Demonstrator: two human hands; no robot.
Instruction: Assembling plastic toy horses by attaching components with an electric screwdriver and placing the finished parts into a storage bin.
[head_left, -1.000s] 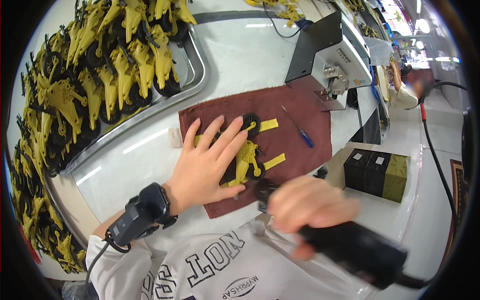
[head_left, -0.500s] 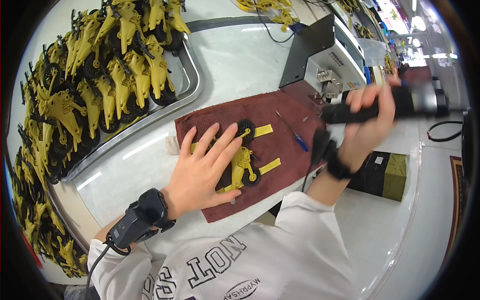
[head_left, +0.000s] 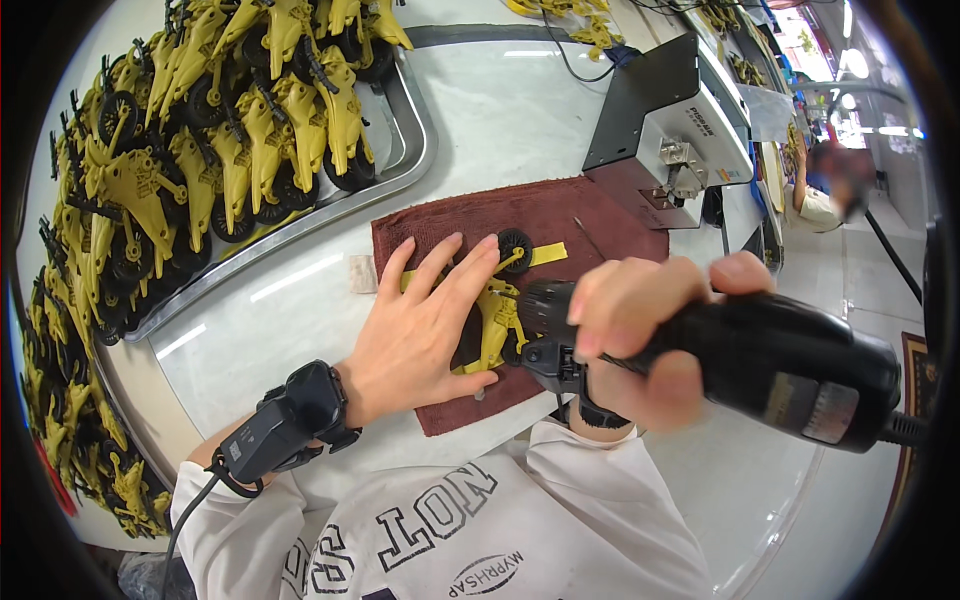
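Note:
My left hand (head_left: pixel 415 335) lies with its fingers spread over a yellow toy motorcycle (head_left: pixel 497 325) with black wheels, on a maroon cloth (head_left: pixel 430 228). The palm and fingers hide part of the toy. My right hand (head_left: pixel 640 330) is wrapped round a black corded electric screwdriver (head_left: pixel 800 370). Its front end is over the toy's right side; the tip is hidden, so I cannot tell whether it touches. A yellow strip (head_left: pixel 548 253) sticks out beside the upper wheel. Farther back on the cloth shows the thin shaft of a hand screwdriver (head_left: pixel 588 238), its handle hidden by my right hand.
A metal tray (head_left: pixel 418 140) heaped with yellow toy motorcycles (head_left: pixel 240 165) stands at the left. At the cloth's back right is a grey and black boxy machine (head_left: pixel 700 130) with a metal fixture. A small whitish block (head_left: pixel 362 274) touches the cloth's left edge. Another person's arm (head_left: pixel 805 190) shows far right.
My right hand has brought the electric screwdriver left and toward me, from beside the machine to over the toy. My left hand stays spread on the toy. The view has shifted slightly.

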